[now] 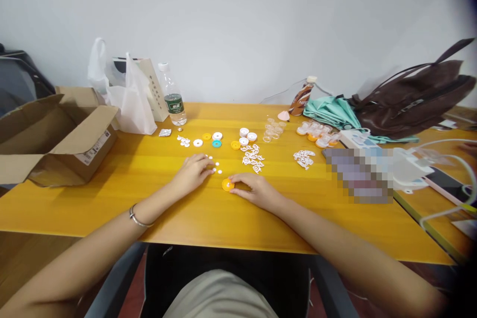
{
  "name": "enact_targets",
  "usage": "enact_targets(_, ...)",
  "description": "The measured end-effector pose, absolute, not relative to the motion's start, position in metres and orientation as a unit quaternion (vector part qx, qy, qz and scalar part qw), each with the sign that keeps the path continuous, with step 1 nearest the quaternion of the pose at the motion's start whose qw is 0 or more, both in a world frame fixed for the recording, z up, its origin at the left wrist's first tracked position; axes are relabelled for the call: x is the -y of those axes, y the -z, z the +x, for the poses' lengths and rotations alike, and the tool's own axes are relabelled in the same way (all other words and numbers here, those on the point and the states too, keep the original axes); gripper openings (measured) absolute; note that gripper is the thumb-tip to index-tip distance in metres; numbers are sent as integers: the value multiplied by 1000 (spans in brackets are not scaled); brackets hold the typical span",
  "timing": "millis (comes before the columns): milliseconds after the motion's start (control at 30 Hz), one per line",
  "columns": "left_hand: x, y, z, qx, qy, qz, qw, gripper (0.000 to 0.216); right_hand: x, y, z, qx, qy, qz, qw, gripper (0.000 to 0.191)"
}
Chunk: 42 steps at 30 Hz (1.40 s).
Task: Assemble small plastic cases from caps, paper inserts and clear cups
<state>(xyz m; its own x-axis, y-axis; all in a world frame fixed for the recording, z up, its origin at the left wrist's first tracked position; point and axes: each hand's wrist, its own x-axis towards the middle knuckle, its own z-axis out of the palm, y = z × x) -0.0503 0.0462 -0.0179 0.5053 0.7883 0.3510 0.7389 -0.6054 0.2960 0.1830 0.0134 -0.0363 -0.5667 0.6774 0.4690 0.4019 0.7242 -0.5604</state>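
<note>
My right hand grips the edge of a round orange plastic disc between thumb and fingers, just above or on the table. A small white piece shows at the disc's middle. To its left, my left hand reaches over the table, thumb and fingertips apart. Its fingertips are beside several small white round pieces; whether one of them is touched is too small to tell. Beyond the hands lie a teal disc, a yellow disc, white round parts and white openwork pieces.
An open cardboard box stands at left, near a white plastic bag and a water bottle. Clear rings, orange-and-clear assemblies, a drink bottle, a brown bag and white cables are at right.
</note>
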Motion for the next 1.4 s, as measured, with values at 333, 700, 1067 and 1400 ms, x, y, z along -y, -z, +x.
enact_targets(333, -51, 10, -38, -406, -179, 896, 35, 16, -11, 28, 183, 866, -201, -322, 327, 22)
enact_targets(700, -37, 5, -39, -279, -236, 931, 4, 17, -13, 27, 184, 869, -222, -298, 329, 25)
enact_targets(1067, -27, 2, -37, -202, -147, 968, 6, 23, -12, 24, 184, 858, -267, -298, 321, 24)
enact_targets(1400, -16, -11, -35, -191, -77, 977, -61, 21, -11, 25, 183, 850, -283, -304, 324, 23)
